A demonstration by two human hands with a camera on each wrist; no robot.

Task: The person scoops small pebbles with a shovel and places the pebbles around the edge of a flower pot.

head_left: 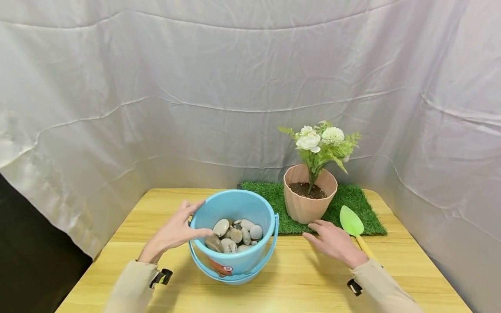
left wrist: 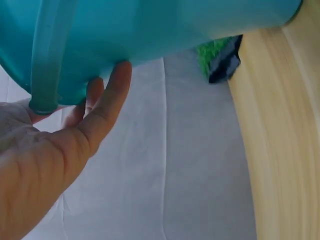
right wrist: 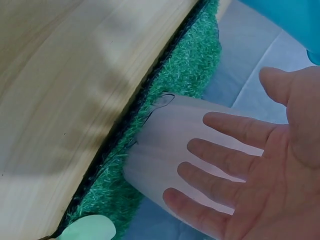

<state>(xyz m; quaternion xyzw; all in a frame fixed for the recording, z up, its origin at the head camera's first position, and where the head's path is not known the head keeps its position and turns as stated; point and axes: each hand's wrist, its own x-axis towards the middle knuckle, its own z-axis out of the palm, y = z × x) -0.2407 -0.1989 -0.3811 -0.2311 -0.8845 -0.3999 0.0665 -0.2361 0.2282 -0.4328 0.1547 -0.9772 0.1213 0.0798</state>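
Splayed hand (right wrist: 267,167), pale pot (right wrist: 162,142), grass mat (right wrist: 191,59)

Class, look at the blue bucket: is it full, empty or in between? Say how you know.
In between: stones lie inside the blue bucket, and bare inner wall shows above them.
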